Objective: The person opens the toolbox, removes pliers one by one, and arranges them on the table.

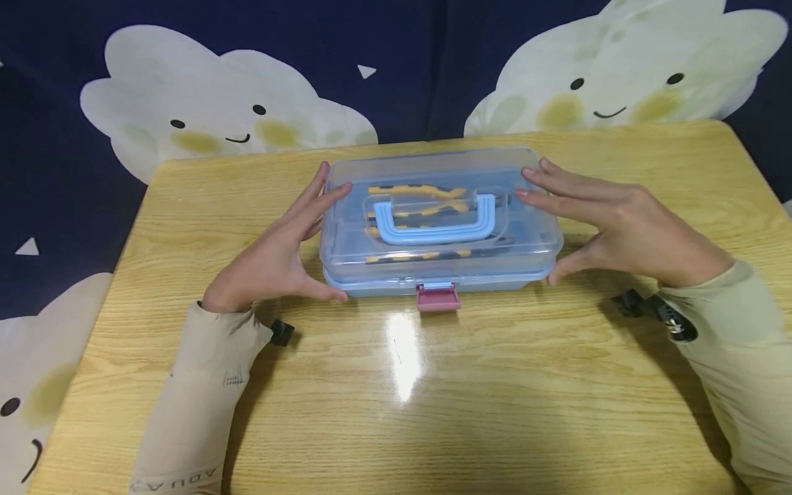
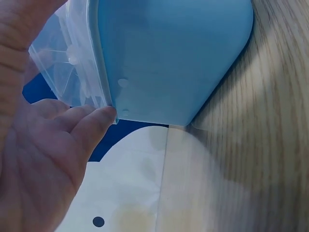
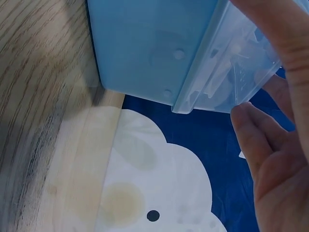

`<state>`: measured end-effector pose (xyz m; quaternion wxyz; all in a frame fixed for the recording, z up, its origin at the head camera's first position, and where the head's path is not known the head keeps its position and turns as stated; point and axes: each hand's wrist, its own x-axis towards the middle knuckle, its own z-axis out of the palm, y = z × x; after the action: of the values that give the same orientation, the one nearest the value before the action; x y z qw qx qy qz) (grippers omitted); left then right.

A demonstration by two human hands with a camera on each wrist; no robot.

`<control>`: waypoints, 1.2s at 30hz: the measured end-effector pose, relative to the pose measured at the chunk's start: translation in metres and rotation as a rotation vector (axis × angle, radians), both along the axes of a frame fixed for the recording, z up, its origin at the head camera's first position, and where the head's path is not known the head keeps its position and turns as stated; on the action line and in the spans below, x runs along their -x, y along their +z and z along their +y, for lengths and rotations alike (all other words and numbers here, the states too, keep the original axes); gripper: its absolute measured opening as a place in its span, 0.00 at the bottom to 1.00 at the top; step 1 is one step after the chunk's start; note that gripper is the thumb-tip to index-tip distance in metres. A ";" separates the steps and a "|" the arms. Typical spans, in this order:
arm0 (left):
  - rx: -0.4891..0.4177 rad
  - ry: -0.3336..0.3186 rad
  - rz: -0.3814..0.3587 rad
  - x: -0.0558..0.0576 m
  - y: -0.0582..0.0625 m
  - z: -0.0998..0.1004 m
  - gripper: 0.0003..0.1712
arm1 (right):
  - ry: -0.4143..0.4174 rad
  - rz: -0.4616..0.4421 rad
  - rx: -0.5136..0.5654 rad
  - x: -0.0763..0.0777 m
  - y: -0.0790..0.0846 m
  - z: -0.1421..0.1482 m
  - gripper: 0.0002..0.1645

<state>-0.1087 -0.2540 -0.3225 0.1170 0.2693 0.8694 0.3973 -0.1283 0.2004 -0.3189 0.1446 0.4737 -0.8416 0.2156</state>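
Observation:
A plastic storage box point(image 1: 538, 240) with a clear lid and blue base sits on the table. A light blue handle point(image 1: 436, 235) lies folded on its lid, and a pink latch point(image 1: 438, 298) sticks outward at the front. Yellow-and-black striped items point(image 1: 417, 189) show through the lid. My left hand point(image 1: 266, 265) grips the box's left end, thumb at the front corner and fingers along the lid. At the other end, my right hand point(image 1: 637, 230) holds it between a thumb at the front corner and fingers over the lid. In the left wrist view, fingertips point(image 2: 107, 115) meet the lid's rim.
The wooden table point(image 1: 495, 399) stretches around the box, its back edge close behind. Beyond hangs a dark blue cloth point(image 1: 408, 62) printed with smiling clouds. Black straps point(image 1: 658, 313) with small devices circle both wrists.

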 end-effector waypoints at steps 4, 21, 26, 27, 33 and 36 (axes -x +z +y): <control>0.005 0.002 -0.006 -0.001 0.001 0.000 0.79 | 0.000 -0.011 0.008 -0.001 0.000 0.001 0.59; 0.012 0.013 -0.033 -0.004 0.007 0.003 0.75 | -0.005 -0.047 0.023 -0.001 0.000 0.003 0.61; 0.013 0.012 -0.029 -0.004 0.008 0.002 0.75 | 0.000 -0.044 0.021 0.001 0.001 0.003 0.59; 0.016 0.013 -0.026 -0.004 0.009 0.002 0.75 | 0.002 -0.043 0.025 0.001 0.001 0.003 0.59; 0.028 0.027 -0.013 -0.004 0.011 0.001 0.74 | 0.017 -0.046 0.014 0.003 0.003 0.003 0.60; 0.023 0.029 -0.016 -0.004 0.012 0.000 0.74 | 0.016 -0.058 0.012 0.003 0.003 0.004 0.60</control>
<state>-0.1044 -0.2536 -0.3107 0.1212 0.2520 0.8769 0.3909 -0.1309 0.2039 -0.3156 0.1212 0.4732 -0.8402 0.2357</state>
